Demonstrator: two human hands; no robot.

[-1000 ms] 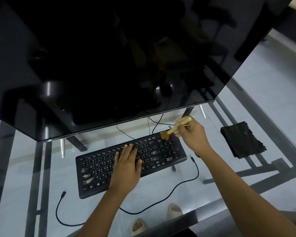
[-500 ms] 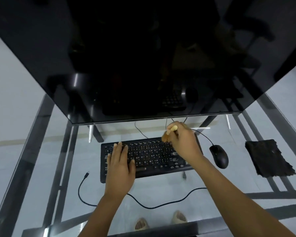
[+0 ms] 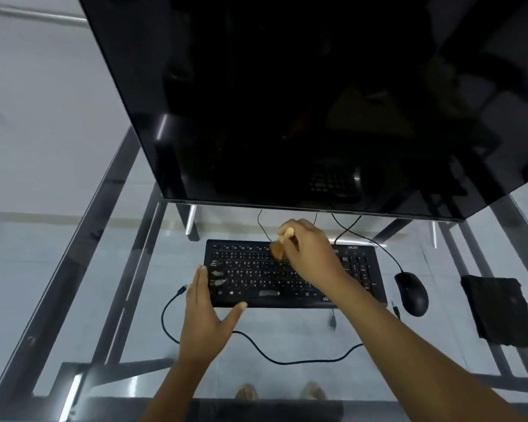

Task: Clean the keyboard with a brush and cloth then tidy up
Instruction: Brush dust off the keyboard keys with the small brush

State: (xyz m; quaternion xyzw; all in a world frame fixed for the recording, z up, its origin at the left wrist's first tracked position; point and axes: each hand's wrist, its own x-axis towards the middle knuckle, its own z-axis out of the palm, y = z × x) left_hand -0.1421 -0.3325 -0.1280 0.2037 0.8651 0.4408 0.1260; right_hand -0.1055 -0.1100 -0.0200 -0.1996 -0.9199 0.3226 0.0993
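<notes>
One huge black monitor (image 3: 302, 95) fills the top of the view, its dark screen tilted over a glass desk (image 3: 83, 269) with a grey metal frame, and through the glass shows a pale tiled floor and two feet in light sandals (image 3: 279, 391) right at the near edge. Below the screen sits the black keyboard (image 3: 293, 275), flat on the glass and square to the person, a few whitish smears on its left keys and space bar. Out to the right lies the dark cloth (image 3: 500, 312), spread flat and well apart from the keyboard, with a black mouse (image 3: 412, 293) between the two. A loose black cable (image 3: 256, 348) loops across the glass in front. The right hand (image 3: 310, 254) hovers over the middle keys, fingers curled around the wooden brush (image 3: 282, 243), bristles down on the upper rows. The left hand (image 3: 208, 318) lies with fingers straight and together along the keyboard's left end, thumb spread wide against its front edge, holding nothing
</notes>
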